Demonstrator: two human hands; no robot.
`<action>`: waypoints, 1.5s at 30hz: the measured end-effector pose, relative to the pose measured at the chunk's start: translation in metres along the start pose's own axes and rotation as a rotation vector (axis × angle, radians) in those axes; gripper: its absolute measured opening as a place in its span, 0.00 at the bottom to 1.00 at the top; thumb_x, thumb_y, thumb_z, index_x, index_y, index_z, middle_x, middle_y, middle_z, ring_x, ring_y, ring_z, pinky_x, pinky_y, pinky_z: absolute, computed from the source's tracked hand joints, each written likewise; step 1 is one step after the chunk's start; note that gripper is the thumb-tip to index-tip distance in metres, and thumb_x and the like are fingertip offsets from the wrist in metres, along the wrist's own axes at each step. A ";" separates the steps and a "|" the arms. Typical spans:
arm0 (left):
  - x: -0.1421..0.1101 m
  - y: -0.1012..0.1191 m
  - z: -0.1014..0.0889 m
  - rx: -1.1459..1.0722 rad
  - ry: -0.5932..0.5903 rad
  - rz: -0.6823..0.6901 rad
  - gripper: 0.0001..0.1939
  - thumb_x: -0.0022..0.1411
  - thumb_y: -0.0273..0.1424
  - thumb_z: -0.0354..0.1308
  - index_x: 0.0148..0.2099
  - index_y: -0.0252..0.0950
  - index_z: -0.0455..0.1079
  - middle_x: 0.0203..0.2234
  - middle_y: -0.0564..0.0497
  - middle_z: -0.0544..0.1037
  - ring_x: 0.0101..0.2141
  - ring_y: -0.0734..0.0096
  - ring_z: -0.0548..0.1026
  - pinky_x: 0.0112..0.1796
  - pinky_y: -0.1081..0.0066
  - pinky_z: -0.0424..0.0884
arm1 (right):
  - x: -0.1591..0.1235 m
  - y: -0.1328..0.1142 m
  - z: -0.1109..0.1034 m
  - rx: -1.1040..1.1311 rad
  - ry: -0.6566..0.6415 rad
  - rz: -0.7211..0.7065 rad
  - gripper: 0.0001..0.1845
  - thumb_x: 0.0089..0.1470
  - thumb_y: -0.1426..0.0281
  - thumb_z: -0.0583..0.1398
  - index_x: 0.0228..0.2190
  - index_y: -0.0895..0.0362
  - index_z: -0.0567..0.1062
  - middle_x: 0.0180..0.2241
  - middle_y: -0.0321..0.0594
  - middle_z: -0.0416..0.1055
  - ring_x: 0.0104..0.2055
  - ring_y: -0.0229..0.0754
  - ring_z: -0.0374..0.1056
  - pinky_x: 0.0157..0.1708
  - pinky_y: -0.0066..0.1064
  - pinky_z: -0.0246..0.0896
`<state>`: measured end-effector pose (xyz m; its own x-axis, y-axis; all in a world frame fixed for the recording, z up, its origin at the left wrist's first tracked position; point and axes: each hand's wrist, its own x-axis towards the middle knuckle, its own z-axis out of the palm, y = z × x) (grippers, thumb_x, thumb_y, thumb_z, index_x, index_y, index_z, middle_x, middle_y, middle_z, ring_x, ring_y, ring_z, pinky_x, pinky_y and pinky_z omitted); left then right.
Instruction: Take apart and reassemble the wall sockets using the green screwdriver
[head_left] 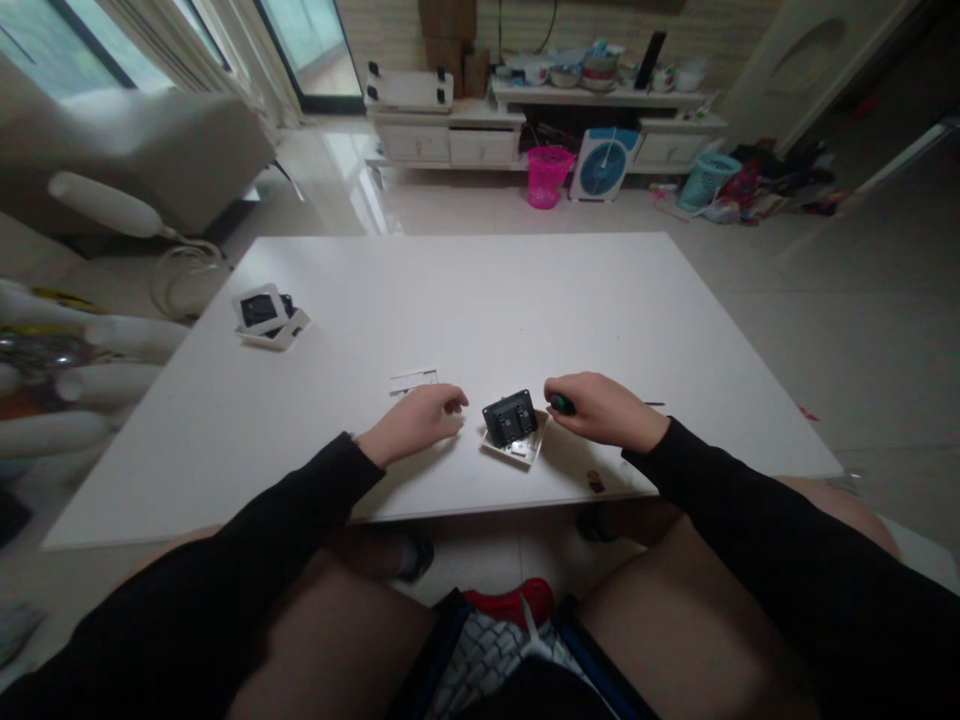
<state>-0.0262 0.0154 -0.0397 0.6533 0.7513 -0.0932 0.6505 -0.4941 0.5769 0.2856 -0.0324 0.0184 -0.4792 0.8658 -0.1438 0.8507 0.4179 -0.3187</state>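
A black plastic module (pixel 510 418), like the inner part of a wall socket, leans tilted on a shallow white plastic housing (pixel 534 450) near the table's front edge. To the left of it is my left hand (pixel 412 425), fingers loosely curled and apart, with nothing visible in them. My right hand (pixel 604 408), on the other side, is closed around a screwdriver with a green and black handle (pixel 561 404); its thin dark shaft (pixel 655 404) sticks out to the right. A flat white plate (pixel 411 380) lies just beyond my left hand, partly hidden by it.
On the white table (pixel 480 290), another white and black socket assembly (pixel 270 318) sits at the far left. A small brown piece (pixel 595 481) lies at the front edge. Beyond the table stand a pink basket (pixel 548 178), a blue fan (pixel 602 166) and a low cabinet (pixel 484 148).
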 end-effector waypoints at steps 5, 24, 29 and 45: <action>0.005 -0.050 -0.024 0.263 0.068 -0.113 0.46 0.51 0.41 0.75 0.69 0.37 0.64 0.68 0.33 0.65 0.67 0.36 0.61 0.64 0.45 0.62 | 0.000 -0.002 0.001 -0.017 -0.036 0.015 0.03 0.61 0.70 0.61 0.34 0.55 0.73 0.32 0.41 0.75 0.32 0.42 0.64 0.32 0.33 0.42; 0.014 -0.073 -0.026 0.330 -0.066 -0.084 0.27 0.55 0.42 0.69 0.56 0.37 0.77 0.51 0.40 0.79 0.51 0.49 0.74 0.57 0.55 0.67 | -0.002 -0.001 0.006 -0.048 -0.084 -0.019 0.04 0.61 0.71 0.61 0.33 0.55 0.73 0.34 0.44 0.78 0.34 0.43 0.68 0.32 0.33 0.44; 0.011 -0.072 -0.027 0.318 -0.089 -0.097 0.31 0.55 0.40 0.70 0.59 0.38 0.74 0.54 0.40 0.77 0.53 0.48 0.73 0.57 0.55 0.68 | -0.002 -0.001 0.007 -0.044 -0.101 -0.021 0.03 0.61 0.72 0.61 0.33 0.55 0.73 0.34 0.44 0.78 0.34 0.43 0.68 0.32 0.33 0.45; 0.012 -0.070 -0.028 0.343 -0.113 -0.146 0.35 0.59 0.33 0.61 0.68 0.32 0.64 0.60 0.36 0.74 0.58 0.46 0.72 0.60 0.54 0.67 | -0.002 -0.001 0.007 -0.034 -0.114 -0.046 0.02 0.60 0.73 0.61 0.33 0.55 0.73 0.35 0.44 0.78 0.34 0.43 0.68 0.33 0.33 0.45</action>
<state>-0.0745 0.0709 -0.0584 0.5706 0.7810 -0.2539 0.8189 -0.5175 0.2483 0.2843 -0.0369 0.0128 -0.5379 0.8093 -0.2362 0.8331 0.4674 -0.2959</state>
